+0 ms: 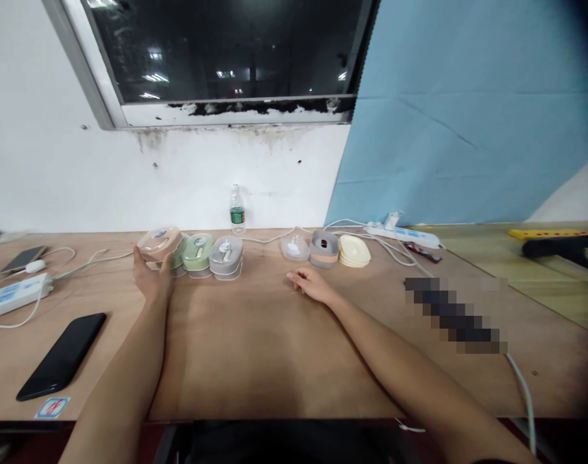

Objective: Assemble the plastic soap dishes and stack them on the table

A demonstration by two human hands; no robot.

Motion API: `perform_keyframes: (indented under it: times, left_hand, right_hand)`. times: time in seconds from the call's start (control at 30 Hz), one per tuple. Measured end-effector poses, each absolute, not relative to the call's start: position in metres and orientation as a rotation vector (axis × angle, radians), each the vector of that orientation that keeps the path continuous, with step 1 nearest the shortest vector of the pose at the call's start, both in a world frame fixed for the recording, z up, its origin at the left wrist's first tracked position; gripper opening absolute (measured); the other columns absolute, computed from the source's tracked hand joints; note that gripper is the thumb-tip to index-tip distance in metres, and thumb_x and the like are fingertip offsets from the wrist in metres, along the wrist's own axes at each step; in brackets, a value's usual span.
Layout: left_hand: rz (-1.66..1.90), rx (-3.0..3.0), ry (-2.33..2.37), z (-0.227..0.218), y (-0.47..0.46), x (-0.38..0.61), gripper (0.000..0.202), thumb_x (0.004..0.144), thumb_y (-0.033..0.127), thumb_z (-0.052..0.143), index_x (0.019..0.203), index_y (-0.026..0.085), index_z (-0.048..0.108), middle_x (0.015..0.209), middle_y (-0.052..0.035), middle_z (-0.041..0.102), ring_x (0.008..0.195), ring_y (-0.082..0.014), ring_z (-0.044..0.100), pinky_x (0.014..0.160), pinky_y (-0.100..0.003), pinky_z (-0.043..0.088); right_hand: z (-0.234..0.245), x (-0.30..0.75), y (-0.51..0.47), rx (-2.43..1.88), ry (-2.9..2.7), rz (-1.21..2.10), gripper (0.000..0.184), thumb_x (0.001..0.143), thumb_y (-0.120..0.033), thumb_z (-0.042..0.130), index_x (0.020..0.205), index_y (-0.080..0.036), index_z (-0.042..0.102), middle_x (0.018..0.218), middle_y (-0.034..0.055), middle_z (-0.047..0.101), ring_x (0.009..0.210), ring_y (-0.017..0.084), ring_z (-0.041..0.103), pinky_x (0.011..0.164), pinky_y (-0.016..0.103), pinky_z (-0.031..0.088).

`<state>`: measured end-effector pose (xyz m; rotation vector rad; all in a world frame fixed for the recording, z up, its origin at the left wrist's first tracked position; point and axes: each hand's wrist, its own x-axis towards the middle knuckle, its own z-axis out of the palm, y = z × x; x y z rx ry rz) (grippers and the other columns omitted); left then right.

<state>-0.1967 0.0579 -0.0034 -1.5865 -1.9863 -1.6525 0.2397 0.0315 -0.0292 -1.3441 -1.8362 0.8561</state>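
At the left, my left hand (152, 274) is closed around the sides of a pink lidded container (159, 243) with a see-through top. That container sits raised, partly over a green one that it and my fingers half hide. To its right stand a green lidded container (197, 254) and a grey lidded container (226, 258). My right hand (309, 283) rests on the table with fingers curled, and nothing shows in it. Just beyond it are clear lids (294, 247), a stack of grey rings or bodies (323, 250) and a stack of cream trays (354, 251).
A plastic bottle (236, 212) stands by the wall. A black phone (62, 356), another phone (24, 259) and a power strip (18, 296) lie left. Another power strip (405, 236) with white cables lies at the back right. A blurred-out dark object (456, 316) is on the right.
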Motion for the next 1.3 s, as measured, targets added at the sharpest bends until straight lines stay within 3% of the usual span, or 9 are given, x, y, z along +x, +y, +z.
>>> perform_keyframes:
  times: [0.07, 0.17, 0.37, 0.67, 0.93, 1.1, 1.3]
  left_hand:
    - [-1.658, -1.493, -1.989, -0.001, 0.057, -0.194, 0.089, 0.085, 0.046, 0.061, 0.15, 0.01, 0.012, 0.151, -0.0194, 0.03, 0.138, -0.0303, 0.032, 0.114, -0.042, 0.026]
    - [-1.629, -1.528, -1.964, 0.001, 0.056, -0.19, 0.087, 0.087, 0.043, 0.059, 0.15, 0.005, 0.012, 0.153, -0.0194, 0.026, 0.141, -0.0291, 0.027, 0.116, -0.04, 0.024]
    - [-1.646, -1.494, -2.04, 0.004, 0.051, -0.185, 0.103, 0.084, 0.045, 0.064, 0.149, 0.002, -0.002, 0.154, -0.0258, 0.016, 0.142, -0.0326, 0.024, 0.115, -0.045, 0.023]
    - [-1.62, -1.359, -1.943, 0.003, 0.048, -0.183, 0.097, 0.084, 0.047, 0.061, 0.147, -0.003, 0.007, 0.154, -0.0269, 0.016, 0.143, -0.0325, 0.017, 0.115, -0.05, 0.014]
    - [-1.667, -1.426, -1.401, 0.018, 0.035, -0.151, 0.076, 0.085, 0.035, 0.056, 0.142, 0.0, 0.02, 0.141, -0.0236, 0.033, 0.134, -0.0311, 0.029, 0.112, -0.05, 0.02]
    - [-1.666, -1.727, -1.023, 0.022, 0.014, -0.104, 0.073, 0.078, 0.033, 0.064, 0.141, 0.015, 0.032, 0.134, -0.0174, 0.042, 0.128, -0.0325, 0.038, 0.105, -0.051, 0.031]
    - [-1.118, -2.597, -0.659, 0.012, -0.02, -0.041, 0.038, 0.085, 0.024, 0.058, 0.122, 0.02, 0.051, 0.118, -0.0111, 0.059, 0.114, -0.0249, 0.053, 0.096, -0.041, 0.042]
  right_hand:
    - [-0.03, 0.24, 0.032, -1.339, -1.84, 0.832, 0.045, 0.084, -0.062, 0.049, 0.074, -0.019, 0.057, 0.062, -0.0004, 0.062, 0.047, 0.011, 0.051, 0.048, 0.022, 0.036]
    - [-0.031, 0.24, 0.032, -1.327, -1.845, 0.768, 0.044, 0.086, -0.061, 0.048, 0.073, -0.02, 0.057, 0.06, -0.0009, 0.061, 0.049, 0.012, 0.051, 0.05, 0.023, 0.036]
    - [-0.025, 0.243, 0.031, -1.334, -1.826, 0.458, 0.04, 0.088, -0.054, 0.048, 0.069, -0.02, 0.058, 0.059, -0.0007, 0.059, 0.057, 0.015, 0.052, 0.056, 0.025, 0.036]
    - [-0.015, 0.247, 0.028, -1.323, -1.648, 0.207, 0.032, 0.088, -0.045, 0.05, 0.075, -0.02, 0.064, 0.063, 0.0002, 0.06, 0.058, 0.015, 0.052, 0.057, 0.026, 0.036]
    - [-0.017, 0.258, 0.037, -1.292, -1.507, 0.048, 0.025, 0.087, -0.04, 0.051, 0.087, -0.02, 0.066, 0.078, 0.0041, 0.068, 0.07, 0.019, 0.059, 0.068, 0.03, 0.045]
    - [-0.023, 0.273, 0.049, -1.321, -1.414, 0.004, 0.024, 0.085, -0.039, 0.052, 0.093, -0.021, 0.065, 0.084, 0.0052, 0.068, 0.074, 0.019, 0.059, 0.072, 0.032, 0.047]
    - [-0.033, 0.279, 0.06, -1.373, -1.416, -0.004, 0.023, 0.082, -0.037, 0.055, 0.095, -0.02, 0.064, 0.079, 0.0043, 0.065, 0.07, 0.019, 0.058, 0.071, 0.032, 0.047]
